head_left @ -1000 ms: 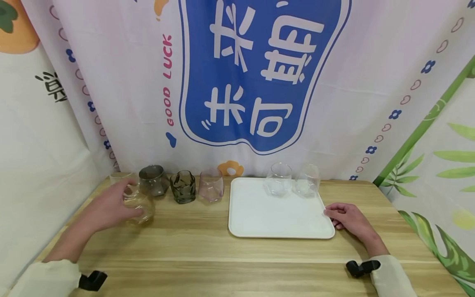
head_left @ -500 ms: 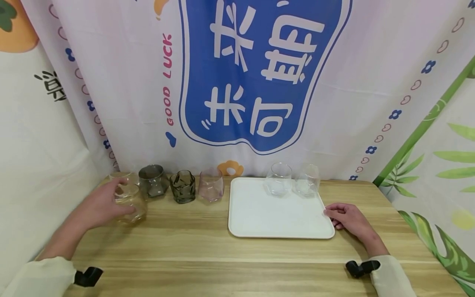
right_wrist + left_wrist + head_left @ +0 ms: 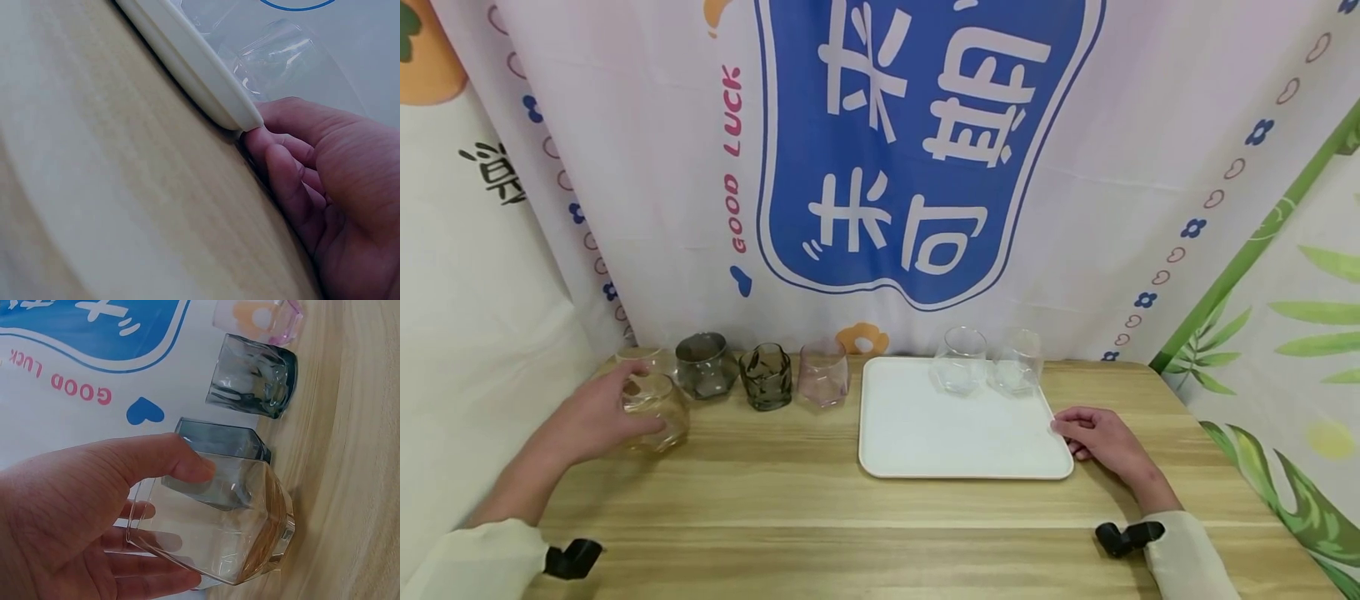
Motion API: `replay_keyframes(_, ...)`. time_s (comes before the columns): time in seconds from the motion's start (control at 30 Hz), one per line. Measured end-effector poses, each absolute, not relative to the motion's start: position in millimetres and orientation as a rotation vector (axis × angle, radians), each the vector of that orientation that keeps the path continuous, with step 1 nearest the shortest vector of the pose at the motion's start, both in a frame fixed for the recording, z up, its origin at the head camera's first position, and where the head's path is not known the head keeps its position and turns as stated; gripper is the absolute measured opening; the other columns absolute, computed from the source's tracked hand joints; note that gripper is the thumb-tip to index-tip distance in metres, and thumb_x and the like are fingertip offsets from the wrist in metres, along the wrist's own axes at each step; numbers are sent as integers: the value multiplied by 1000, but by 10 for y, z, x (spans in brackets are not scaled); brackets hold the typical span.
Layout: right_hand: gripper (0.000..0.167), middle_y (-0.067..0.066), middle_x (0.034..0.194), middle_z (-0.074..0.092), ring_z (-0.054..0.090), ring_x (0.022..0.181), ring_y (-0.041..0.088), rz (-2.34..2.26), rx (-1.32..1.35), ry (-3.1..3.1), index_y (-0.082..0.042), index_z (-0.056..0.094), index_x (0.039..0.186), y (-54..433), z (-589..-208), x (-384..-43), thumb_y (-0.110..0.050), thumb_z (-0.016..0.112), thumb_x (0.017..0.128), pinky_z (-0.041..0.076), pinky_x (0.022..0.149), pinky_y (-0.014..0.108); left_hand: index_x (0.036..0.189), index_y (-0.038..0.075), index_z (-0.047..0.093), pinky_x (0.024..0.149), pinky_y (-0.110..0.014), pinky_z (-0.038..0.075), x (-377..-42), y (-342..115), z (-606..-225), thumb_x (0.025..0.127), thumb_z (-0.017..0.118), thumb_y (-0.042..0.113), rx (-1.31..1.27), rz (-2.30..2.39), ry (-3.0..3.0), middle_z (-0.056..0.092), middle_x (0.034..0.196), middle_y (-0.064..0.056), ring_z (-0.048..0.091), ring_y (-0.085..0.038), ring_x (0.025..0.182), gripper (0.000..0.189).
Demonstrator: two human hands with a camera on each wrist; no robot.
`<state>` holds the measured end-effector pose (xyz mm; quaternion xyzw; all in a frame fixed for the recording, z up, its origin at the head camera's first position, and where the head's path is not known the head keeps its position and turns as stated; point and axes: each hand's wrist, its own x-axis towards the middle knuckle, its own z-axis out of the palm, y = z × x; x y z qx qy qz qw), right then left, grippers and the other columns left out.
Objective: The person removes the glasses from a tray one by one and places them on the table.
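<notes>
My left hand [image 3: 598, 417] grips an amber tinted glass [image 3: 662, 412] at the left of the table, thumb on the near side and fingers round the other. In the left wrist view the amber glass [image 3: 219, 531] overlaps a grey faceted glass [image 3: 219, 434], its base close to the wood. A pale glass [image 3: 651, 358] is partly hidden behind that hand. At the right, my right hand [image 3: 1105, 442] holds the right edge of a white tray [image 3: 962, 442]. The right wrist view has its curled fingers right at the tray rim [image 3: 206, 75].
Right of the amber glass stand a grey glass [image 3: 706, 367], a dark ridged glass [image 3: 766, 379] and a pink tinted glass [image 3: 823, 379] in a row. Two clear glasses, one left [image 3: 961, 367] and one right [image 3: 1017, 367], stand at the tray's back. A printed curtain [image 3: 662, 208] hangs behind the table.
My left hand has moved left with the amber glass, away from the grey glass's front. My right hand stays at the tray's edge. The head view has shifted slightly.
</notes>
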<state>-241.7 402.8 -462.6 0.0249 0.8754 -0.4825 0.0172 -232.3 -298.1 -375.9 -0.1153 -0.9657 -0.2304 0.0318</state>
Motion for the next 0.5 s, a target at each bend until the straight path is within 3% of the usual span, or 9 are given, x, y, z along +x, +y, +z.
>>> replay_keyframes(0.5,43,6,81,67,63,71,16,-1498,89,2728,6,68,119,4035,-4647,-2429,-32,73,98,57,59,28,147,-20,27,86,-70,48,-2326,-3028,-3785,88,81,29,-338,-766,-2991,47,129,-49,52,-62,113,94)
